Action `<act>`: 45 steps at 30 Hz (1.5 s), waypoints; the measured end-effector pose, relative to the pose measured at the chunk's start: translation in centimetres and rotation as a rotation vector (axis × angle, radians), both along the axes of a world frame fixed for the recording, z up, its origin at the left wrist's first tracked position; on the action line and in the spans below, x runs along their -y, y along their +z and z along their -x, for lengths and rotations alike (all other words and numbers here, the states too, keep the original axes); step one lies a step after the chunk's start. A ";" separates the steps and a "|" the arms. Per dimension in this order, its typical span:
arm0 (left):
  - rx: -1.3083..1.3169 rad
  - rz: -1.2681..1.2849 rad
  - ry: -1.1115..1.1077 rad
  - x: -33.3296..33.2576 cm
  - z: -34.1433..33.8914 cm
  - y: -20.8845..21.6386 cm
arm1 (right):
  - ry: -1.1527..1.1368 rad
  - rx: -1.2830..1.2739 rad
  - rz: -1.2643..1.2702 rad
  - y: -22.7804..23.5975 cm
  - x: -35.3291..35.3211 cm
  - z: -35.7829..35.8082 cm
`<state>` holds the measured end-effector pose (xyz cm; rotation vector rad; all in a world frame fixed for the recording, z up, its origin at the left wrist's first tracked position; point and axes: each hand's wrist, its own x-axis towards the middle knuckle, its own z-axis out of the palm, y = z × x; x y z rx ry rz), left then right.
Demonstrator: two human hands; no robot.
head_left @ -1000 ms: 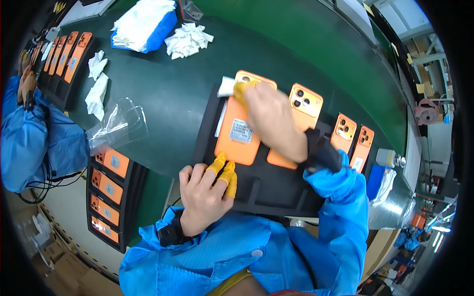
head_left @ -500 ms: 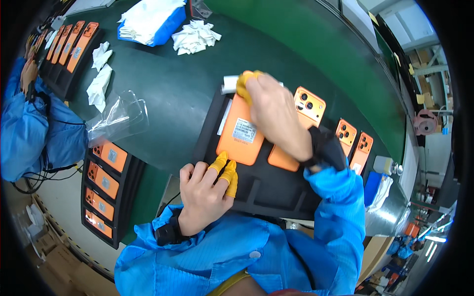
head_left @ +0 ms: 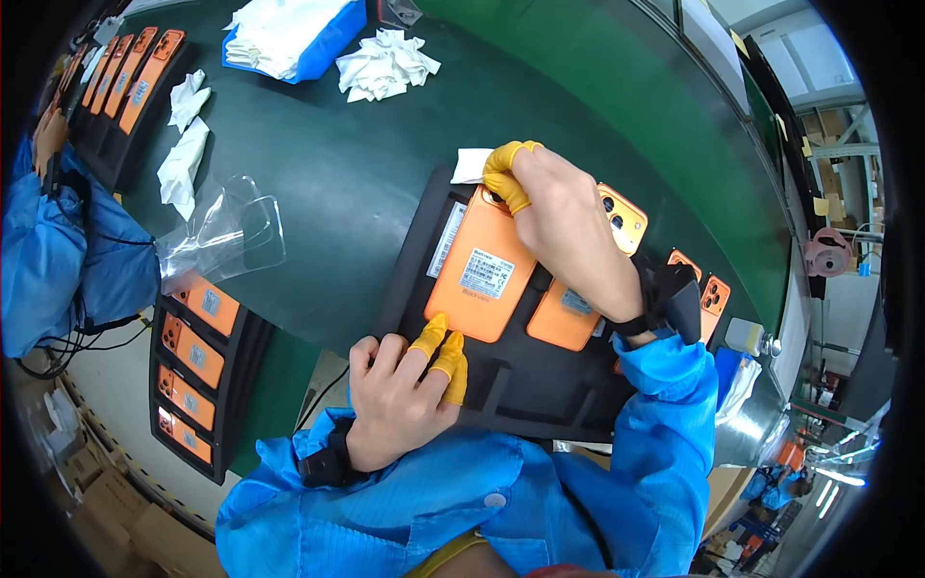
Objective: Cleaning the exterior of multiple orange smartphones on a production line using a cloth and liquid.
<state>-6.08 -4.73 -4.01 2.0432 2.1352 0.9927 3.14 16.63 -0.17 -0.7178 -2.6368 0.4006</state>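
Note:
An orange smartphone (head_left: 479, 275) lies back up in a black foam tray (head_left: 405, 289), a printed label on its back. My right hand (head_left: 568, 207) is over its upper end, the yellow finger cots pinched together at the camera area and hiding most of it. A white wipe (head_left: 470, 166) sticks out beside those fingertips. My left hand (head_left: 405, 390) is at the phone's lower edge, two cot-covered fingers stretched against it and the others bent. Right of it lies a second orange phone (head_left: 564, 318), partly under my right wrist.
More orange phones (head_left: 713, 297) are beyond my right forearm. A blue box of white wipes (head_left: 332, 48) and a crumpled wipe pile (head_left: 385, 65) stand at the back. Clear plastic (head_left: 231, 236) and a phone tray (head_left: 193, 371) are left, near a co-worker's blue sleeve (head_left: 106, 260).
My right hand has shifted slightly right at the phone's upper end, uncovering more of its back. My left hand stays at the lower edge. The view has moved a little.

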 end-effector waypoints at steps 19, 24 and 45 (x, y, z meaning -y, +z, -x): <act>-0.018 -0.015 0.051 -0.2 -0.3 -0.2 | 0.044 -0.013 -0.023 -0.7 0.0 -0.1; -0.021 -0.010 0.030 0.1 -0.2 0.1 | 0.018 -0.006 -0.101 0.3 -0.2 0.3; -0.016 -0.023 0.042 -0.2 -0.2 -0.2 | 0.097 0.136 0.002 1.3 -0.8 0.2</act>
